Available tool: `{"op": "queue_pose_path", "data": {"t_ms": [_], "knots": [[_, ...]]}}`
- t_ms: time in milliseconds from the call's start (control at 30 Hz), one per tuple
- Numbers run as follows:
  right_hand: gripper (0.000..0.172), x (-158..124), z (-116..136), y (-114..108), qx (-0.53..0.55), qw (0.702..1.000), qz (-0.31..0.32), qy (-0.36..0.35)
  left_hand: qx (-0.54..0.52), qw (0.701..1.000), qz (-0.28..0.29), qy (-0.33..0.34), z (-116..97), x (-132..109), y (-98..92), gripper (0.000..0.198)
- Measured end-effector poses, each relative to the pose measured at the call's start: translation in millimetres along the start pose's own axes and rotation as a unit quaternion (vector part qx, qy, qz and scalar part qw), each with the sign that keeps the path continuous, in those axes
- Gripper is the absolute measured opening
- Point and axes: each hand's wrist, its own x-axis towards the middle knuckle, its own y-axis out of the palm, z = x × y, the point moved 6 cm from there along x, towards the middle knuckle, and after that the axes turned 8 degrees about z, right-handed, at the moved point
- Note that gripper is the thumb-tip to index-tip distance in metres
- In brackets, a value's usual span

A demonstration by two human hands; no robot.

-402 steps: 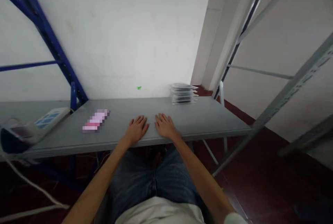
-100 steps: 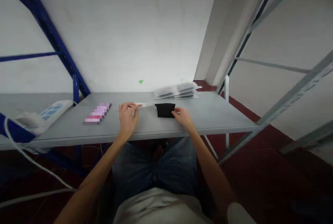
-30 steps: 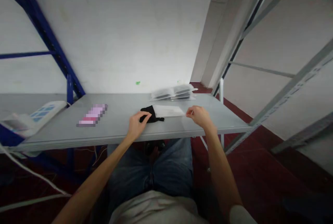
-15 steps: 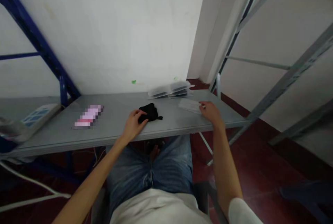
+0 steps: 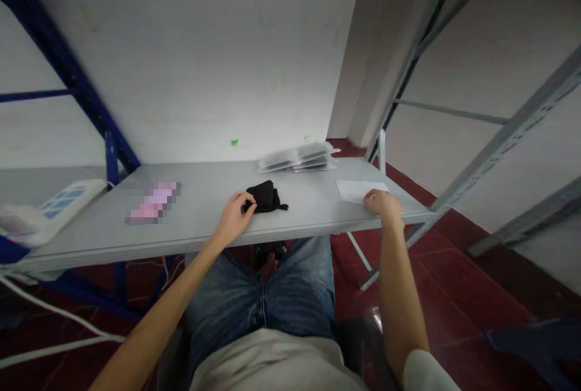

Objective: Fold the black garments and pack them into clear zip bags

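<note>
Left fingers [image 5: 242, 200] pinch black cloth [image 5: 266, 197]; right fingers [image 5: 374, 197] lie flat on seemingly plain white packet [image 5: 354, 189].

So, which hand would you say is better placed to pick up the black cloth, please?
Probably the left: the left hand touches the black cloth, while the right hand rests farther right, apart from it, on the flat white packet.

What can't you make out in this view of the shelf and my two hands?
Head view only.
Pink item: pixelated, so it cannot be identified.
Black cloth: bunched up; the left hand hides its near edge, and its grip is unclear.
Pale sheet: the right hand covers its near corner; material unclear.
Stack of packets: too small to see the contents.
</note>
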Motion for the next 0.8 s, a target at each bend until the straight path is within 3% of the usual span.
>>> {"op": "queue_pose_path", "data": {"t_ms": [67,133,233,300,367,433,533,667,733,800], "knots": [[0.027,-4,10,-7,0.001,0.998,-0.018,0.061,-0.035,0.999,-0.012,-0.022,3,1,2.1,0.012],[0.032,-6,41,-13,0.015,0.999,-0.035,0.037,-0.078,0.995,-0.028,-0.048,6,4,4.2,0.014],[0.035,-13,111,-14,0.06,0.993,-0.048,-0.084,-0.183,0.975,-0.066,-0.111,19,6,7.8,0.018],[0.035,-27,164,-7,0.111,0.971,-0.04,-0.208,-0.253,0.948,-0.098,-0.165,31,4,11.0,0.017],[0.035,-45,211,10,0.124,0.946,-0.011,-0.299,-0.284,0.927,-0.126,-0.211,41,1,13.2,0.014],[0.035,-61,242,31,0.103,0.935,0.029,-0.338,-0.251,0.929,-0.153,-0.227,45,-3,9.6,0.013],[0.035,-74,258,54,0.06,0.933,0.066,-0.349,-0.162,0.942,-0.205,-0.21,40,-10,-7.1,0.028],[0.035,-69,249,58,0.031,0.942,0.067,-0.328,0.002,0.96,-0.244,-0.134,10,-15,-36.1,0.053],[0.035,-64,243,56,0.026,0.946,0.072,-0.316,0.102,0.971,-0.203,-0.08,-10,-13,-40.8,0.053],[0.035,-62,239,55,0.023,0.948,0.078,-0.309,0.16,0.979,-0.122,-0.036,-25,-9,-34.8,0.049]]}}
